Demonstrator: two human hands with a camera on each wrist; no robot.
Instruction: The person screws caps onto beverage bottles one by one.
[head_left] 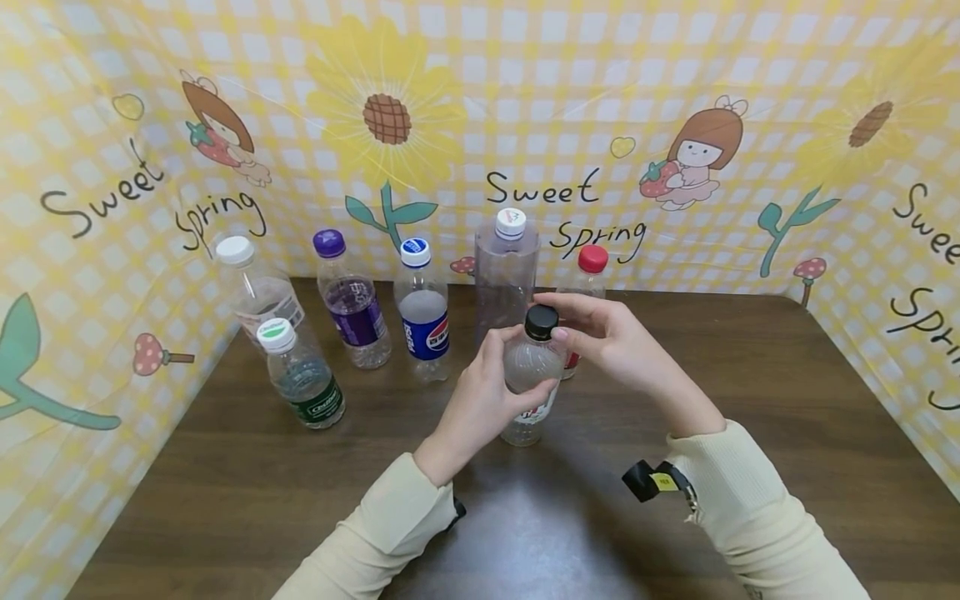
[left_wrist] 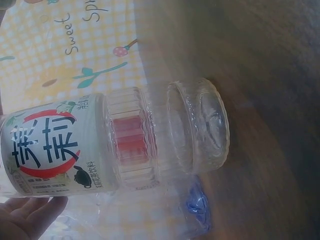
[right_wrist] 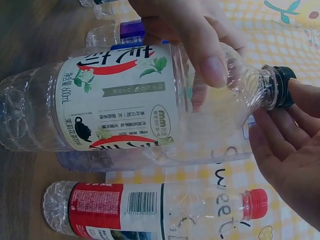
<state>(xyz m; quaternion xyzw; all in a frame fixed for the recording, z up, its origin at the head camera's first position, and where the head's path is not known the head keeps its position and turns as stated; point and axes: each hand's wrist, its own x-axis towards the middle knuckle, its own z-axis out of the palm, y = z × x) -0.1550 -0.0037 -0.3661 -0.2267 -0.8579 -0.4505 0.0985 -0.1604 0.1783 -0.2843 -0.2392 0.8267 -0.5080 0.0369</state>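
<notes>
A clear plastic bottle [head_left: 534, 360] with a black cap [head_left: 542, 322] stands roughly upright between both hands. Its pale label [right_wrist: 122, 100] carries red and black print, seen up close in the right wrist view. The left hand [head_left: 487, 390] grips the bottle's upper body, thumb on the near side. With thumb and fingers, the right hand [head_left: 618, 346] pinches the black cap, which sits on the bottle's neck. From the left wrist view, the bottle's lower part [left_wrist: 130, 137] looks see-through, with no liquid visible. Whether its base touches the table cannot be told.
Behind the hands stand a large clear bottle [head_left: 506, 267] and a red-capped bottle [head_left: 592, 260]. To the left are a Pepsi bottle [head_left: 425, 325], a purple-capped bottle [head_left: 352, 312], a white-capped bottle [head_left: 255, 283] and a smaller green-labelled bottle [head_left: 307, 379]. Patterned cloth [head_left: 465, 108] surrounds the brown table [head_left: 750, 375].
</notes>
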